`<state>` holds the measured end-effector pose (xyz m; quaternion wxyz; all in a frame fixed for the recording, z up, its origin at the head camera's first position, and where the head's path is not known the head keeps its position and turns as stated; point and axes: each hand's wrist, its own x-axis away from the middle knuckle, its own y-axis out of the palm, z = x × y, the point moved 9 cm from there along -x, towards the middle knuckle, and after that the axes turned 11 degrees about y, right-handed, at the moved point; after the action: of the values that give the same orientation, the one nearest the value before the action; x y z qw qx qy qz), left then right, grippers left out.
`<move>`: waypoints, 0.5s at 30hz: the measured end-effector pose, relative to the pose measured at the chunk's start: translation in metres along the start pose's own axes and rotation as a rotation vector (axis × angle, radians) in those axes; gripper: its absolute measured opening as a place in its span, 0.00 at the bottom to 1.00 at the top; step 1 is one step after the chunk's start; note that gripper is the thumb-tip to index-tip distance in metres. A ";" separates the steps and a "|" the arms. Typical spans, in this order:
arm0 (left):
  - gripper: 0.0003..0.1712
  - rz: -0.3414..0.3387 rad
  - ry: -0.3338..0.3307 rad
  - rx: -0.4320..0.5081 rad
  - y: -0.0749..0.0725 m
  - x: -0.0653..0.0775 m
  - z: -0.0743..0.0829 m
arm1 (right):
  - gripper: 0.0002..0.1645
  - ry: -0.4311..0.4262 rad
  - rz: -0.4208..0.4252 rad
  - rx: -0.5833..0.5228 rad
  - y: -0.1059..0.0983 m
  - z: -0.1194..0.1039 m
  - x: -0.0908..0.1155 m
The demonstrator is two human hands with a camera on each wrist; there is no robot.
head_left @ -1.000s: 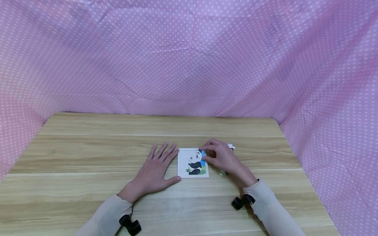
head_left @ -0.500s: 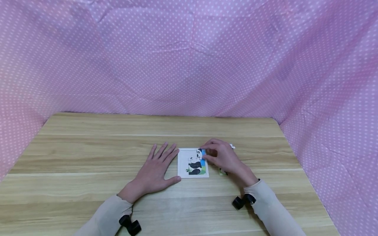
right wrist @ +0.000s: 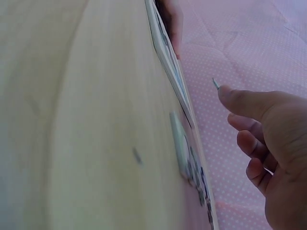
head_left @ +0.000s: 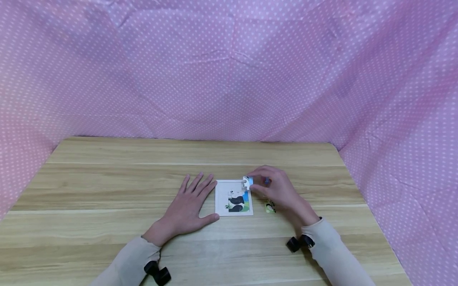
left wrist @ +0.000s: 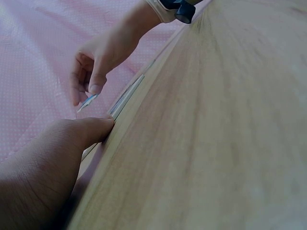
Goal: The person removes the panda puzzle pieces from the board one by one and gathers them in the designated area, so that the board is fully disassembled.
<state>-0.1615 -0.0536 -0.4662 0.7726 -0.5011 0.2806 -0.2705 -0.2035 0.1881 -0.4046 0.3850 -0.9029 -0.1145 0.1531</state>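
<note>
A small puzzle piece (head_left: 247,182), white and blue, is held over the far right corner of a white board (head_left: 222,198), pinched between the thumb and fingertips of the right hand (head_left: 277,190); in the left wrist view it is seen to be raised clear of the surface. It can be judged light, thin and stiff, with smooth faces that may slip; its narrow tabs might be bent or chipped, so it is best taken by its edges, as is done here. Whether it is made of card or wood cannot be told. The left hand (head_left: 187,210) is laid flat with fingers spread, its index fingertip and thumb set against the board's left edge, by which the board is probably steadied. A panda picture (head_left: 236,202) is shown on the board's right part. A loose piece (head_left: 270,206) is left on the table (head_left: 107,178), between the board and the table's right edge. The board is placed well short of the far edge, on pale wood grain that looks smooth. Beyond the far edge and both sides, pink dotted cloth (head_left: 229,79) is hung in creases.
</note>
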 end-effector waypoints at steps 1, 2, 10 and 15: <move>0.59 0.001 0.001 0.000 0.000 0.000 0.000 | 0.22 -0.004 0.006 -0.006 -0.002 0.000 0.001; 0.59 0.002 0.002 0.000 0.000 0.000 0.000 | 0.22 -0.012 0.013 -0.010 -0.004 0.000 0.001; 0.59 0.012 0.006 0.002 -0.001 0.000 0.002 | 0.23 -0.052 0.054 -0.030 -0.018 0.007 0.006; 0.59 0.014 0.006 0.002 -0.001 0.000 0.001 | 0.23 -0.023 0.058 -0.041 -0.025 0.017 0.010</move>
<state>-0.1607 -0.0531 -0.4652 0.7741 -0.4975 0.2862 -0.2671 -0.2028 0.2199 -0.3995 0.3605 -0.9117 -0.0958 0.1722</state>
